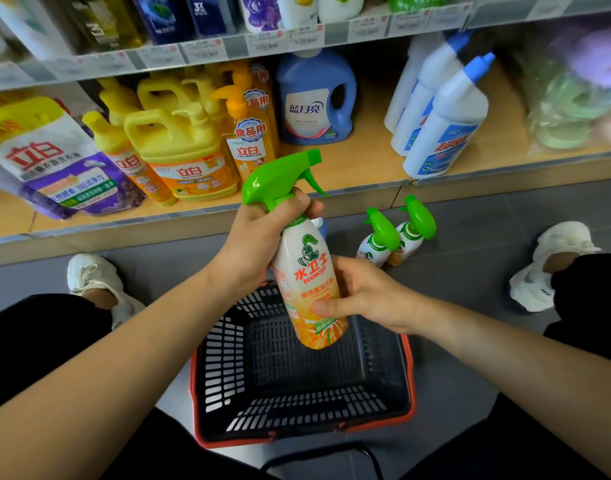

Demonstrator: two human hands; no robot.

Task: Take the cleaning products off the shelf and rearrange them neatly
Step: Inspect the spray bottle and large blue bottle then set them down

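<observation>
The left hand gripped the spray bottle by its neck, the right hand clasped its body; it was best set upright beside the two sprays just beyond.

On spray bottle: green trigger head, white body fading to orange, green knight emblem, red lettering. On basket: black slotted walls, red rim. At 10 o'clock, yellow jugs, orange labels. At 12 o'clock, blue jug, white label. At 1 o'clock, white bottles, blue caps.
</observation>
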